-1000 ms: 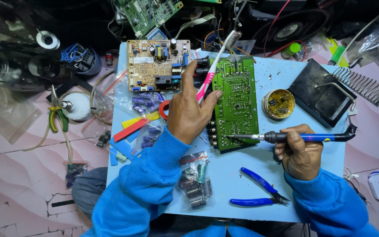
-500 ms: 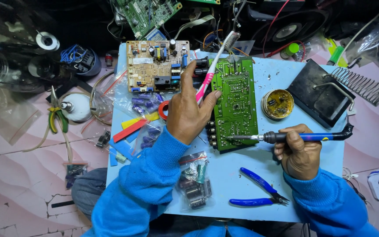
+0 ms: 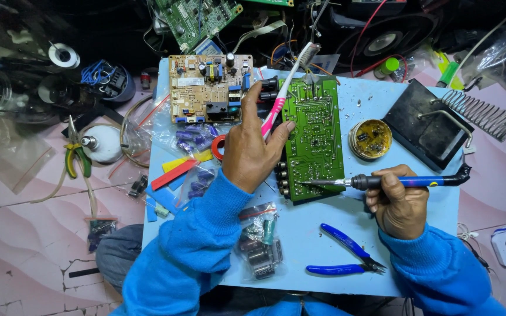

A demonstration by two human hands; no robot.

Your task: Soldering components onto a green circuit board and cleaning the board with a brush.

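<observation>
Soldering step: right hand (image 3: pixel 402 202) grips soldering iron (image 3: pixel 405 181), tip on green circuit board (image 3: pixel 314 137); left hand (image 3: pixel 253 152) fingers clasp toothbrush (image 3: pixel 285 88), steadying board.

Green circuit board (image 3: pixel 314 137): matt laminate, showing dull solder spots. Soldering iron (image 3: pixel 382 181): blue plastic handle, black collar, bare metal tip catching light. Toothbrush (image 3: pixel 282 90): glossy pink-white plastic. Cutters (image 3: pixel 346 254): blue rubbery handles, dark metal. Desk (image 3: pixel 323 275): smooth pale-blue matt top. Sleeves (image 3: pixel 194 251): blue fleecy cloth. Component bags (image 3: pixel 259 240): clear glossy plastic, crinkling.
</observation>
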